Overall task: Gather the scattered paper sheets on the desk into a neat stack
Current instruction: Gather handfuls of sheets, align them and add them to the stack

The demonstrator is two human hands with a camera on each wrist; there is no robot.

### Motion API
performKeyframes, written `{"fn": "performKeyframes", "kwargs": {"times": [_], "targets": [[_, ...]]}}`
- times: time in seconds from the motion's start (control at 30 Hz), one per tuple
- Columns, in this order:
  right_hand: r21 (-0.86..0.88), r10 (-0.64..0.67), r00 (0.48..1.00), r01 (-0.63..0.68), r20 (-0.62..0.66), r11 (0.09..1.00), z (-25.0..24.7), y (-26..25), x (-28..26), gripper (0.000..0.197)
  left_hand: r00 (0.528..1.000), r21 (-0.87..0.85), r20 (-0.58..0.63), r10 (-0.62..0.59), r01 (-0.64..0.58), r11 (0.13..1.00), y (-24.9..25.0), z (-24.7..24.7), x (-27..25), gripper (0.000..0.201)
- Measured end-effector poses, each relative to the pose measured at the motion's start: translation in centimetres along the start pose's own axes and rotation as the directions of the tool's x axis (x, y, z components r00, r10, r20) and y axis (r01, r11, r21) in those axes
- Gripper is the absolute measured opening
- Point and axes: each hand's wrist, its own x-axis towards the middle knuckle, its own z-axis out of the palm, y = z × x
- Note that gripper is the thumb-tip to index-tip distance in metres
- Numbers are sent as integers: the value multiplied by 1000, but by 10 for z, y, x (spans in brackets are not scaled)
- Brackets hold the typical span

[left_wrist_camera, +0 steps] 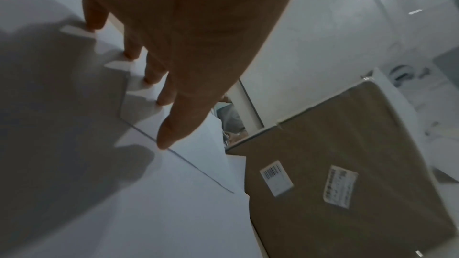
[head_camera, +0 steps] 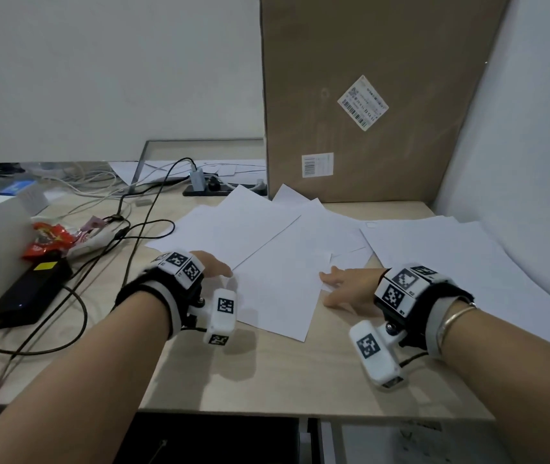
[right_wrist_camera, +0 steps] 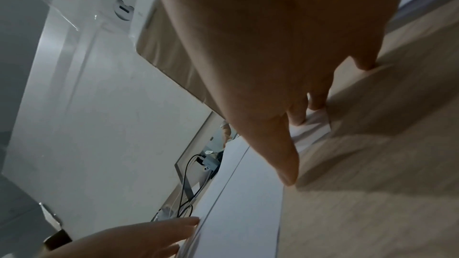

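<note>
Several white paper sheets lie fanned and overlapping across the wooden desk (head_camera: 300,380). One sheet (head_camera: 226,226) is on the left, a central sheet (head_camera: 280,296) lies nearest me, and more sheets (head_camera: 451,256) lie on the right. My left hand (head_camera: 215,266) rests with straight fingers on the central sheet's left edge; the left wrist view shows its fingertips (left_wrist_camera: 161,140) touching paper (left_wrist_camera: 174,203). My right hand (head_camera: 340,286) lies flat at that sheet's right edge. In the right wrist view its fingertips (right_wrist_camera: 288,180) touch desk and paper (right_wrist_camera: 238,213). Neither hand grips anything.
A tall cardboard box (head_camera: 367,95) stands against the back of the desk, and a white wall (head_camera: 518,162) closes the right side. On the left are black cables (head_camera: 140,229), a black power brick (head_camera: 29,293) and a red snack wrapper (head_camera: 49,241).
</note>
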Motion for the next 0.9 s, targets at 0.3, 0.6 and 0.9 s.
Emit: {"fn": "performKeyframes", "kwargs": {"times": [0.3,0.6,0.9], "targets": [[-15,-13,999,13,32,1000,9,1,-22,76,995,239,-12,103,-97,966,9,21,-24,52],[-112,-60,997,64,43,992,32,-6,-74,70,995,245,-90,54,-30,969,-8,20,-54,54],[-99,-62,998,63,20,993,32,-17,-85,67,995,153,-76,67,-55,987,-12,12,-51,49]]}}
